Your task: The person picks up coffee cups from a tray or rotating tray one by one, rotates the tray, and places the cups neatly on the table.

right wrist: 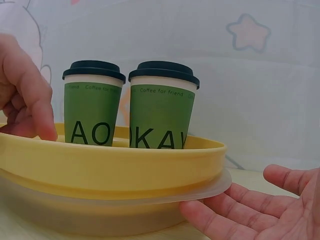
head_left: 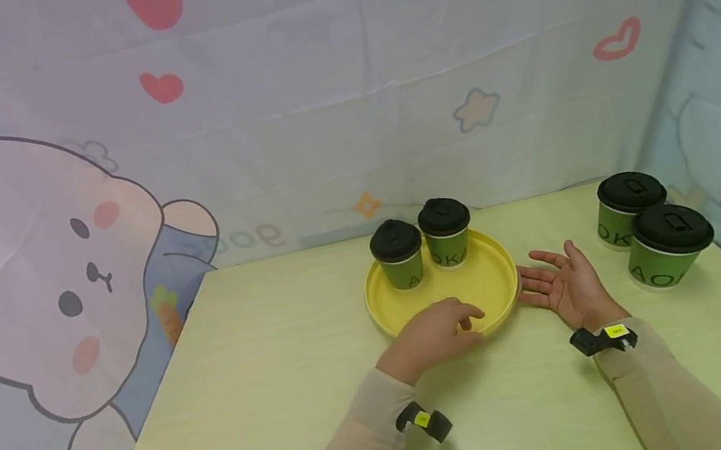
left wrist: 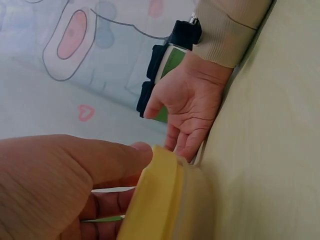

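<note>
A round yellow tray with a pale translucent base stands on the table. On it are two green paper cups with black lids, the left cup and the right cup, both upright. My left hand grips the tray's front rim, with its thumb at the edge and curled fingers inside. My right hand lies palm up beside the tray. Its relaxed fingers reach to the translucent edge, the lower fingertips just beneath it.
Two more lidded green cups, a rear one and a front one, stand at the table's right side. A cloth backdrop with printed hearts and a rabbit hangs behind the pale yellow table.
</note>
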`<move>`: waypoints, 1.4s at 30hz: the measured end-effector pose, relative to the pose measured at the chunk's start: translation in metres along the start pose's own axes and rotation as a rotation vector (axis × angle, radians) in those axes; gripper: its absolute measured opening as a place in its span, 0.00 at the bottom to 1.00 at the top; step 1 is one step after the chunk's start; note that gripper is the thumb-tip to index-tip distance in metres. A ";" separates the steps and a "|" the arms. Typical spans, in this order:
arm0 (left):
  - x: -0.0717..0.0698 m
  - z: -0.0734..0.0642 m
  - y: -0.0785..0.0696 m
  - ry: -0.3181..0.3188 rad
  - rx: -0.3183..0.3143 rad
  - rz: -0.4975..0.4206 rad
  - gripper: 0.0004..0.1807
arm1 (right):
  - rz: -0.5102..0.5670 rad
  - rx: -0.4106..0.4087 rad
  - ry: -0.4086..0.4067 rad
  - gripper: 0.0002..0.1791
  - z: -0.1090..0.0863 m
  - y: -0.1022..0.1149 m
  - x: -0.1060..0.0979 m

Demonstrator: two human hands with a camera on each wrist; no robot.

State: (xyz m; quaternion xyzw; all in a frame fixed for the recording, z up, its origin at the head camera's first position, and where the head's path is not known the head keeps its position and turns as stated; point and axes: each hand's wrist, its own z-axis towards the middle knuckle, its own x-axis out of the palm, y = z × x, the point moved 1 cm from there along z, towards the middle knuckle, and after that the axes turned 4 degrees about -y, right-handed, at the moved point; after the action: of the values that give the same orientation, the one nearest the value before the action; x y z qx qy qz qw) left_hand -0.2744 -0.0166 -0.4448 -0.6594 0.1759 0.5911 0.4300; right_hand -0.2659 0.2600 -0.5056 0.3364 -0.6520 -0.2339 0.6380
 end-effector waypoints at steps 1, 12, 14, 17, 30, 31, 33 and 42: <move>0.001 0.000 -0.001 -0.003 0.005 0.007 0.19 | 0.001 -0.001 0.001 0.34 0.000 0.000 0.000; 0.003 0.000 -0.002 0.015 0.049 0.015 0.15 | -0.003 -0.005 0.000 0.35 -0.003 0.001 0.002; 0.002 -0.001 -0.002 0.017 0.056 0.016 0.15 | -0.004 -0.005 0.001 0.35 -0.002 0.001 0.002; 0.000 -0.002 0.000 0.024 0.053 0.012 0.15 | -0.013 -0.007 -0.001 0.34 -0.002 0.001 0.002; -0.012 -0.009 0.007 0.118 -0.004 -0.055 0.13 | -0.014 -0.009 0.012 0.34 -0.001 0.000 -0.002; -0.013 -0.010 0.008 0.123 -0.006 -0.060 0.13 | -0.014 -0.009 0.013 0.34 -0.001 0.000 -0.002; -0.015 -0.012 0.010 0.132 -0.022 -0.078 0.13 | -0.019 -0.008 0.016 0.34 -0.001 -0.001 -0.002; -0.023 -0.019 0.016 0.160 -0.097 -0.119 0.14 | -0.011 0.000 0.008 0.34 -0.002 0.000 -0.001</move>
State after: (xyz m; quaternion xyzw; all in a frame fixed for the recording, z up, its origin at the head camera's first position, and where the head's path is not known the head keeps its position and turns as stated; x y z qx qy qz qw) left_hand -0.2798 -0.0472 -0.4306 -0.7337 0.1413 0.5181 0.4163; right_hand -0.2643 0.2605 -0.5059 0.3408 -0.6474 -0.2361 0.6395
